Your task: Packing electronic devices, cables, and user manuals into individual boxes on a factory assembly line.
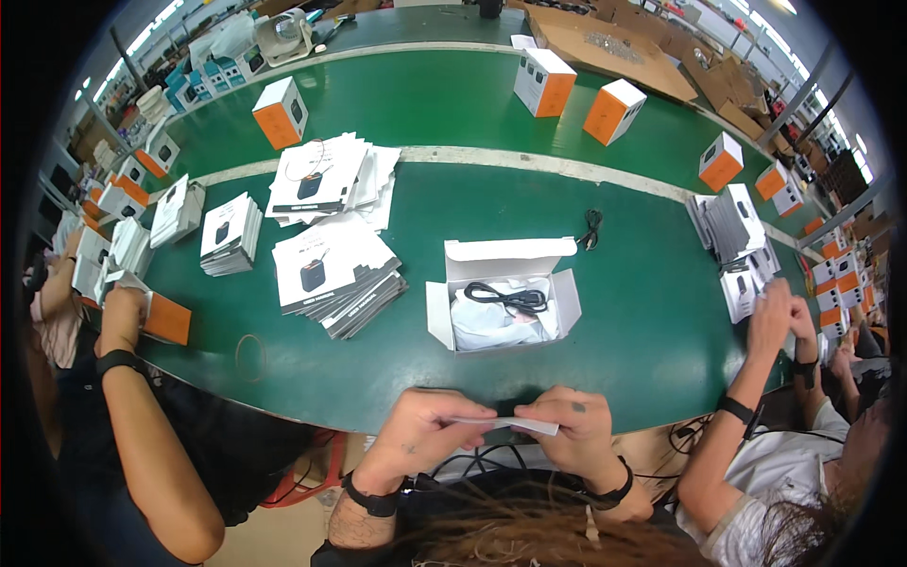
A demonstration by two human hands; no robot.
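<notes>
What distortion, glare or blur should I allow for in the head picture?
Head view: strong fisheye bend, plain in the pale strip; sheen on the far green surface; black round the rim; open white box fairly sharp; held white paper nearly edge-on.

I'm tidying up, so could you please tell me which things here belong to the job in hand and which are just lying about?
Likely the job:
paper, in left fingers and right fingers
open box
cable inside
manuals

Probably lying about:
thin band
loose cable, perhaps a spare
cardboard

I see box [508,251] on table [652,321], cord [525,300] in it; manuals [326,269] L, 2nd cord [592,230] R rear; paper [529,424] before box, btwn L hand [422,430] & R hand [578,427].
</notes>
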